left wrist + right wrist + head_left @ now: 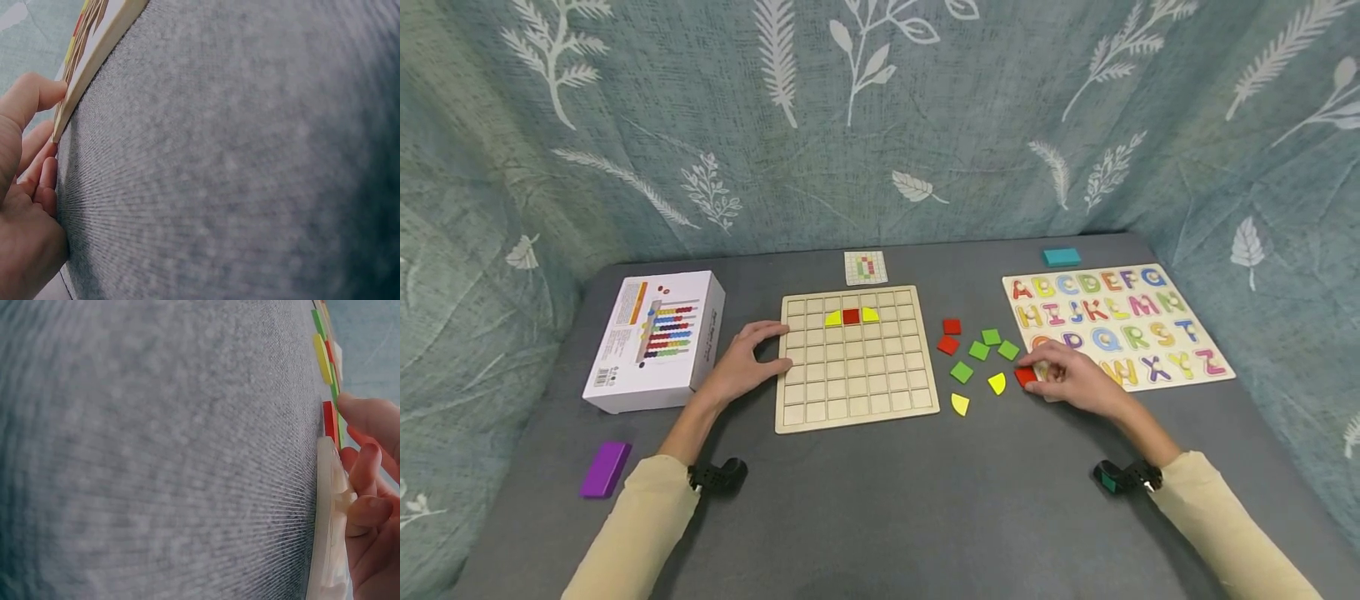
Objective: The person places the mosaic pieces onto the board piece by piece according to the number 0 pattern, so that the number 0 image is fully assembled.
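Touching pale wooden gridded board (857,385): left hand (745,363), fingers unclenched. Right hand (1072,380) at red square tile (1023,377), grip unclear; pinch edges.

On a grey table (880,517), a white box (655,337) and purple block (606,470) lie left of the left hand (743,365), a gridded board (857,360) right. Coloured tiles (990,337) lie left of the right hand (1071,379), an alphabet board (1120,325) beyond.
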A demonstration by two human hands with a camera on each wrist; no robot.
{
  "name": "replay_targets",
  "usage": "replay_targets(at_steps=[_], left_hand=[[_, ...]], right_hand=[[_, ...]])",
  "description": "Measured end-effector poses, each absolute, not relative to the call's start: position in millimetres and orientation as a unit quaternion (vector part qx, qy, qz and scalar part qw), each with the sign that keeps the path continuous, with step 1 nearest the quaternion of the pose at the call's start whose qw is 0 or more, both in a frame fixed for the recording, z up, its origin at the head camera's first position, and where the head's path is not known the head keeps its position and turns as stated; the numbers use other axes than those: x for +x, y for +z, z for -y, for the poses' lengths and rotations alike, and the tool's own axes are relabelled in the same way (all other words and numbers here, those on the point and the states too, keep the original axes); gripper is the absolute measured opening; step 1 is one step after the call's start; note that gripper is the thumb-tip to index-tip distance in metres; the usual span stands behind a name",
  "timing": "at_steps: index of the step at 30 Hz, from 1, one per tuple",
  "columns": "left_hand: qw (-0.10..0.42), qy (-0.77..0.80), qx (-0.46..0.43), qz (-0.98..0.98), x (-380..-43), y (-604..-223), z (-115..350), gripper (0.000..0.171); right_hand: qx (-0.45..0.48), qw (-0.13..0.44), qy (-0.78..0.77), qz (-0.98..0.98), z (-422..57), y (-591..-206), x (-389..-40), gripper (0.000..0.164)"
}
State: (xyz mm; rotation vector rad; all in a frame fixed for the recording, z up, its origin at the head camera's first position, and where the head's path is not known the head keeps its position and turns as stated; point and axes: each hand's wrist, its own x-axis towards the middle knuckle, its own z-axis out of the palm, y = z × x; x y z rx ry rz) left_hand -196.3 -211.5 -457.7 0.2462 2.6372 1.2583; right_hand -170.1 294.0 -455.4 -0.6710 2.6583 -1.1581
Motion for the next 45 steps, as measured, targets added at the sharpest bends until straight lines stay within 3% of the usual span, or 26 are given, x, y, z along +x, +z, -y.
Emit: replay_targets(at_steps=[45], left_hand=[[0.106,0.427,0.085,-0.894,-195.2,-457.2,211.1,0.061]], right_hand=[[-0.246,0.08,-0.347,-0.902,-294.5,-456.0,-176.2,0.028]])
